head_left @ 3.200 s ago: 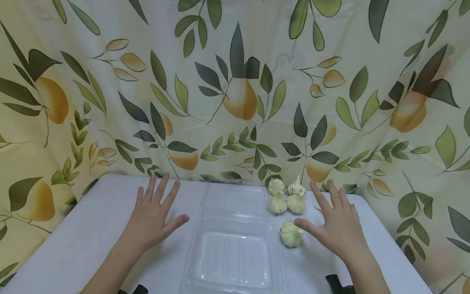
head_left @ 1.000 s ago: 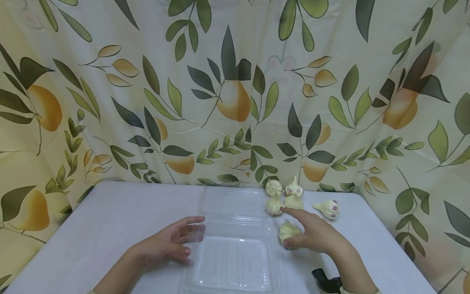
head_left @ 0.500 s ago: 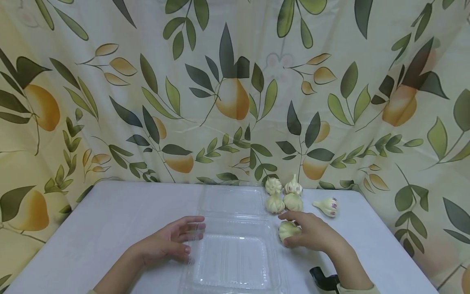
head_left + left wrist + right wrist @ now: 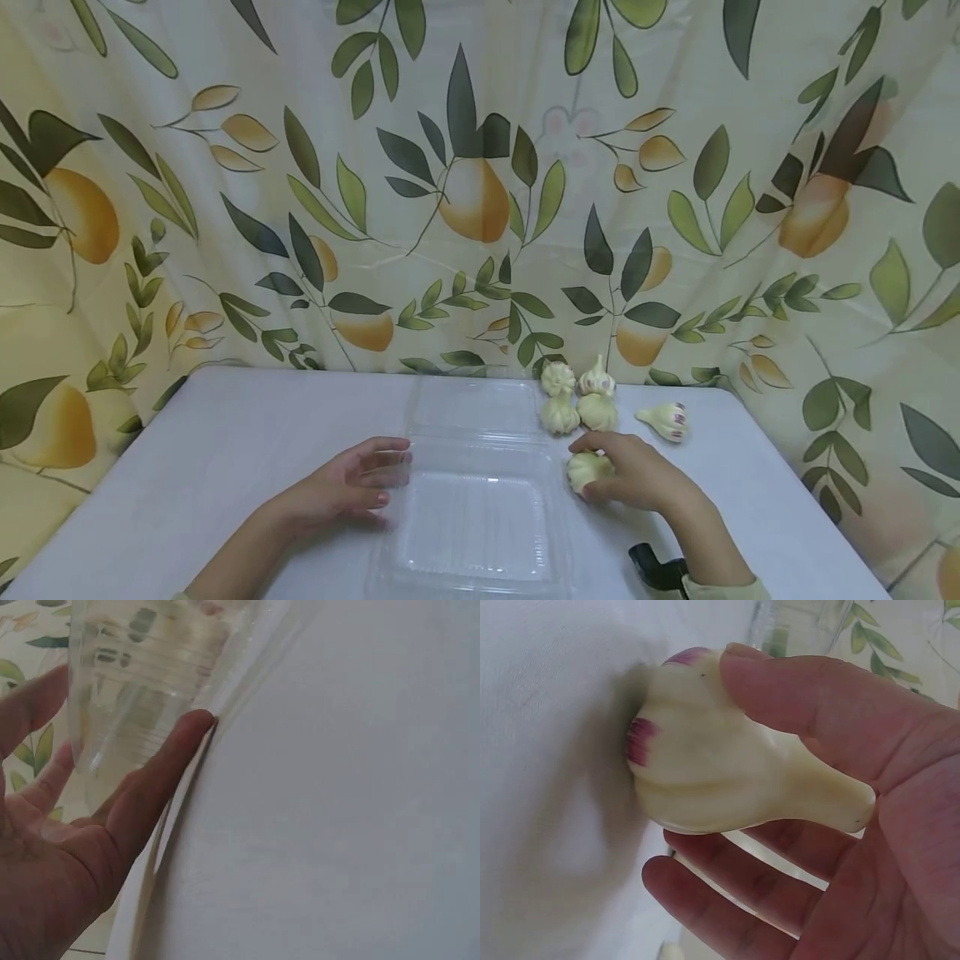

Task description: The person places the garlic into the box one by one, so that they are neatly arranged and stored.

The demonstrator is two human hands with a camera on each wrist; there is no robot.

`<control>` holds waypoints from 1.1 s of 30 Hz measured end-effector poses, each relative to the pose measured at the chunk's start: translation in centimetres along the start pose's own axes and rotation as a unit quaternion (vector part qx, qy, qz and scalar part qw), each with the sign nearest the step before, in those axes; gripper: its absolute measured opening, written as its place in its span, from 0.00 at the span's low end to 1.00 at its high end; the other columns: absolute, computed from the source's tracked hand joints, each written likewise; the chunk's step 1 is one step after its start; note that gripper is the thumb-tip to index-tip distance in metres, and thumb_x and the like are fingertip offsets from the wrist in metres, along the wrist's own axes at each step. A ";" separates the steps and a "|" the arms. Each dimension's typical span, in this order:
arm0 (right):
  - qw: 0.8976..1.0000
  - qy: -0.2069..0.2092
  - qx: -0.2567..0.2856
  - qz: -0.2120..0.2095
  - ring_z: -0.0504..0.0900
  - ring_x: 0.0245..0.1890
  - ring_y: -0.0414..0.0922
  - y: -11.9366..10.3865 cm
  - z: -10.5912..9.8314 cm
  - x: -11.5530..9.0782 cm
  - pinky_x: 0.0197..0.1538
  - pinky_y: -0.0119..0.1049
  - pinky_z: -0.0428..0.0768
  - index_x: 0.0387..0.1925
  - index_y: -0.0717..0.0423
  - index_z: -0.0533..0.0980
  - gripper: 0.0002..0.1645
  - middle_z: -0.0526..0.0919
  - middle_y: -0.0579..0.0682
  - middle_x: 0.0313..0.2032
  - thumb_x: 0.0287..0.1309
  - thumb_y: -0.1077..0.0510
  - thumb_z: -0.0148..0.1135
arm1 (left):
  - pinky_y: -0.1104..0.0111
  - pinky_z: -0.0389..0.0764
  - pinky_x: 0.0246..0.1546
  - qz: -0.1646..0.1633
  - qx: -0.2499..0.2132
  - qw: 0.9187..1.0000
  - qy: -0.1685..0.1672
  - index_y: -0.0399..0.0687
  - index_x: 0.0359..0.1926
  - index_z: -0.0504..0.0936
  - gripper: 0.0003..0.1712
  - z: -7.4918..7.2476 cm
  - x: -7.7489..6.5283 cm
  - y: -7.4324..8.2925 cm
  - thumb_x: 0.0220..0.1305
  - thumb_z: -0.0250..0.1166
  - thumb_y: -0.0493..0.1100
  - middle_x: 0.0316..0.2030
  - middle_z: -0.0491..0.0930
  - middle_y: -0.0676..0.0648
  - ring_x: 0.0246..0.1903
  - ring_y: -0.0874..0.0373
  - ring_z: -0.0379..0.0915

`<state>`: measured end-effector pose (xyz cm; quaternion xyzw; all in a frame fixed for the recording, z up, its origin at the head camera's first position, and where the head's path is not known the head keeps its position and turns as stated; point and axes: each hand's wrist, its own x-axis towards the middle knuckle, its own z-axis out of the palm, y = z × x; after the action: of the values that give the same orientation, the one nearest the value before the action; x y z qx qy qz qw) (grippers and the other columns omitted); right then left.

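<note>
A clear plastic clamshell container (image 4: 472, 533) lies opened flat on the white table, its lid (image 4: 476, 408) toward the curtain. At its left rim my left hand (image 4: 341, 485) rests with loosely extended fingers; in the left wrist view the thumb (image 4: 176, 754) lies along the table side of the container wall (image 4: 150, 682). To the right of the container my right hand (image 4: 647, 477) grips a garlic bulb (image 4: 583, 472). Up close in the right wrist view, the pale bulb (image 4: 705, 757) with purple patches sits between thumb and fingers, stem toward the palm.
Several more garlic bulbs (image 4: 597, 412) cluster beyond my right hand, beside the lid. Another bulb (image 4: 667, 422) lies on its side farther right. A patterned curtain (image 4: 480, 200) hangs behind the table (image 4: 247, 433). A black wrist mount (image 4: 656, 567) is on the right forearm.
Both hands came down from spread above the table. The left turned inward to the container's rim; the right lowered onto the nearest garlic bulb and its fingers closed around it.
</note>
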<state>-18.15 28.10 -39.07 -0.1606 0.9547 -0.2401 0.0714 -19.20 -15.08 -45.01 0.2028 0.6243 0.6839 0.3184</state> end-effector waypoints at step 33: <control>0.994 0.089 0.038 -0.051 0.81 0.47 0.51 -0.8 -1.5 -0.4 0.39 0.38 0.79 0.53 0.51 0.81 0.32 0.84 0.49 0.50 0.43 0.55 0.80 | 0.46 0.79 0.53 0.002 -0.076 0.997 0.021 0.50 0.78 0.47 0.51 1.7 -1.1 -1.0 0.61 0.64 0.28 0.77 0.45 0.34 0.71 0.45 0.56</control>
<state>-17.84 28.22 -37.31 -0.1848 0.9381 -0.2924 -0.0200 -17.10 -14.63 -45.66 0.1651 0.5767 0.7342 0.3180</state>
